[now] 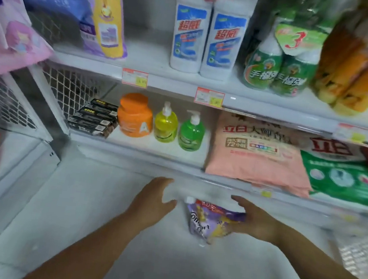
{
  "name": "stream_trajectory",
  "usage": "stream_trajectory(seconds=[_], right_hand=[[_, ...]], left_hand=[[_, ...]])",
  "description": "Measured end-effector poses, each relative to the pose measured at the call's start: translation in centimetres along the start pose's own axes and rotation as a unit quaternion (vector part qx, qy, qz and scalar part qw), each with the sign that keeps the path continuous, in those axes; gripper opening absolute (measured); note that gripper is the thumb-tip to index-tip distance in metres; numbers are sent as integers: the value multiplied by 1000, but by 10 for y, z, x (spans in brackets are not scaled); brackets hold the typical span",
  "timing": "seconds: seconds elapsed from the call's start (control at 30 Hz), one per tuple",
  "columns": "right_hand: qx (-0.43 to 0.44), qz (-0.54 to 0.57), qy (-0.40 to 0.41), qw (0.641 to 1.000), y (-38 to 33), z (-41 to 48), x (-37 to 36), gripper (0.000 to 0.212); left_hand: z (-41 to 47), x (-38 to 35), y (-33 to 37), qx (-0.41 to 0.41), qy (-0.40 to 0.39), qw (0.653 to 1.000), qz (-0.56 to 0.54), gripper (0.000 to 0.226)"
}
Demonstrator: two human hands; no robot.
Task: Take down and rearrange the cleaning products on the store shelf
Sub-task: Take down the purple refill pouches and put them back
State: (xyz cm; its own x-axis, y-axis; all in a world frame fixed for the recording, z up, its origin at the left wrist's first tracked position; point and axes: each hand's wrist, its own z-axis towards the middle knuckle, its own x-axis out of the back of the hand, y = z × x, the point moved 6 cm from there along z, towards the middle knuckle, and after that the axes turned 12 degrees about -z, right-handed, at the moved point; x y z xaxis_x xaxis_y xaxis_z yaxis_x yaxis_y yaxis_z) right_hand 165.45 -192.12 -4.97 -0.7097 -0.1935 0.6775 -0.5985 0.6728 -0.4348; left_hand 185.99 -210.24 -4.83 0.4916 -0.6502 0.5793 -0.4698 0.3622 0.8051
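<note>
While the right hand (pixel 255 221) grips the purple refill pouch (pixel 208 223) along its right edge, the left hand (pixel 154 201) hangs open and empty just left of it. Better to bring those fingers (pixel 164 182) under the sagging bottom before shelving it.

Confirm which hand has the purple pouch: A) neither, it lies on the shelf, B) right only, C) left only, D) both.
B: the right hand grips the purple pouch in front of the lower shelf, while the left hand is open beside it, a gap between them.
</note>
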Motion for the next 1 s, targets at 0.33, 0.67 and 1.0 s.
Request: stream_trajectory(seconds=[0.33,0.67,1.0], right_hand=[[100,-5,123,987,-25,-5,-5,28],[192,73,74,976,-128,-96,86,12],[231,157,183,943,-151,-115,117,59]], left_hand=[[-37,-62,-23,107,-29,989,-98,77],[-42,-48,7,85,-147,925,-340,75],[-29,55,69,21,-4,921,-388,38]])
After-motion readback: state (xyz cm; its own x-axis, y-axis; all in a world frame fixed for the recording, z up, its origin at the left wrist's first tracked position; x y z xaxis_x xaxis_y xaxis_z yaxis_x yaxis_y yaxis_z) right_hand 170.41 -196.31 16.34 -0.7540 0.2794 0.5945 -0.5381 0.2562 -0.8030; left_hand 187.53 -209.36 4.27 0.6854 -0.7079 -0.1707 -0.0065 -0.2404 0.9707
